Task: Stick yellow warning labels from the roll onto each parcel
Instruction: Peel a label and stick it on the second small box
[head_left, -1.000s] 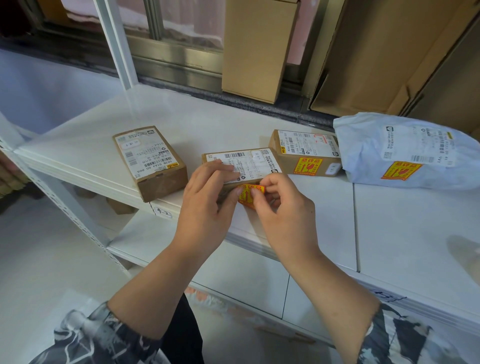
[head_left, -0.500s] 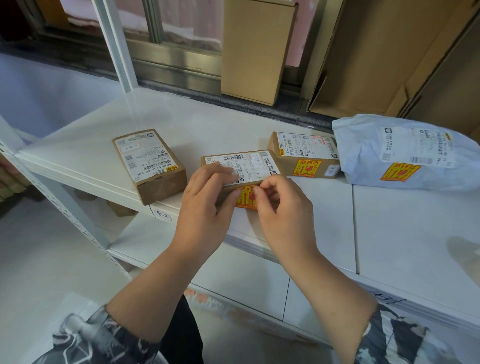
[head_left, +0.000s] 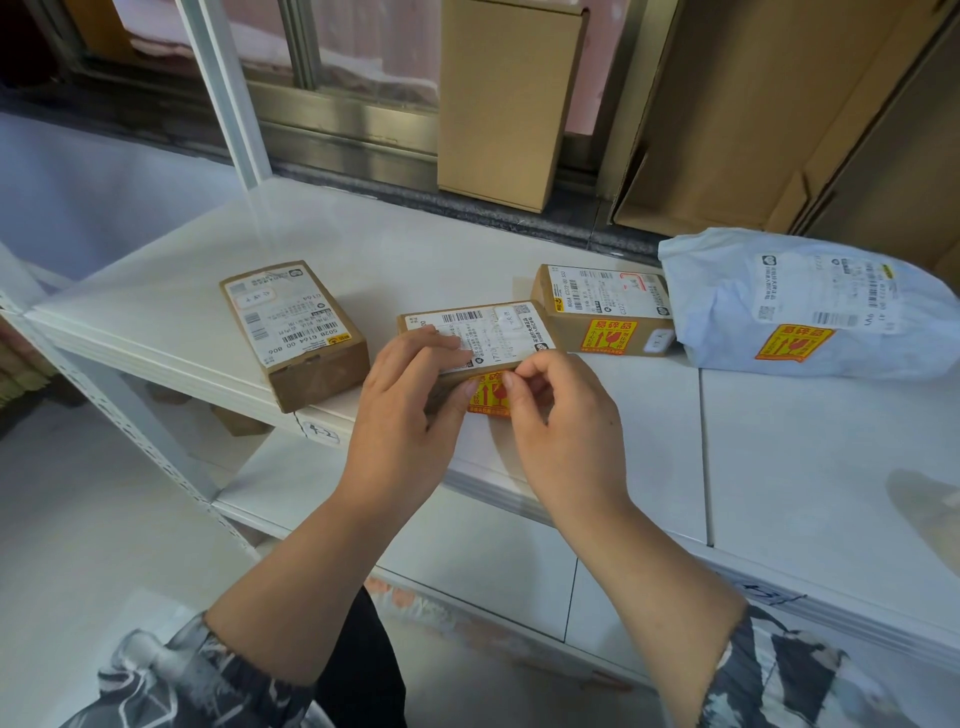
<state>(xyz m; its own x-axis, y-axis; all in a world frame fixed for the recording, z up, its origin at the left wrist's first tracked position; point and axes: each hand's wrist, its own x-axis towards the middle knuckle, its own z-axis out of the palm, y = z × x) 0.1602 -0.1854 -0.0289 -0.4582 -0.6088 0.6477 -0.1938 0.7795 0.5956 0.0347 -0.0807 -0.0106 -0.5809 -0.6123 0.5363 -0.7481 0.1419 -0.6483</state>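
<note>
A middle cardboard parcel (head_left: 493, 332) lies on the white shelf top (head_left: 805, 467). My left hand (head_left: 410, 410) holds its front left side. My right hand (head_left: 561, 415) presses its fingertips on a yellow warning label (head_left: 488, 397) on the parcel's front face. A left cardboard parcel (head_left: 296, 332) shows no yellow warning label on its visible faces. A right cardboard parcel (head_left: 602, 312) and a white mailer bag (head_left: 810, 306) each carry a yellow label. The label roll is out of view.
An upright cardboard box (head_left: 504, 98) stands on the window sill behind the shelf. Flattened cardboard (head_left: 769, 109) leans at the back right. A white shelf post (head_left: 228, 93) rises at the back left. A lower shelf board (head_left: 467, 545) sits below the front edge.
The yellow label went from held just off the box to lying flat on the middle parcel's front face. Both hands stayed at the parcel, fingers pressing.
</note>
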